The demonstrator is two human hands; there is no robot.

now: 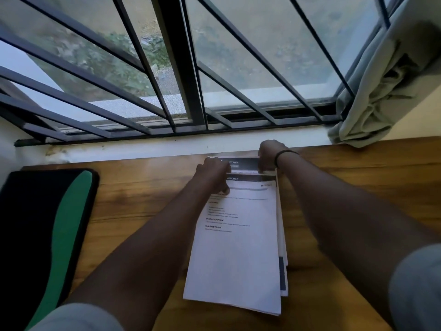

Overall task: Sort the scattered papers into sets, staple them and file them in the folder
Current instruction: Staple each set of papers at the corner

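A stack of printed papers (235, 247) lies on the wooden table (358, 187) just below centre, its long edge running from 6 toward 12 o'clock, with the far end of a lower sheet showing past the top sheet and other sheets peeking out along its 3 o'clock edge. The left hand (212, 174) rests curled on the stack's far corner at 9 o'clock, fingers apparently pinching the top sheet's edge, while the right hand (269, 155), a dark band on its wrist, grips the far corner at 3 o'clock near the white windowsill (143, 146). A black and green folder (43, 230) lies flat at 9 o'clock, well apart from the stack, and a grey curtain (381, 91) hangs at 2 o'clock beside the barred window (186, 68)
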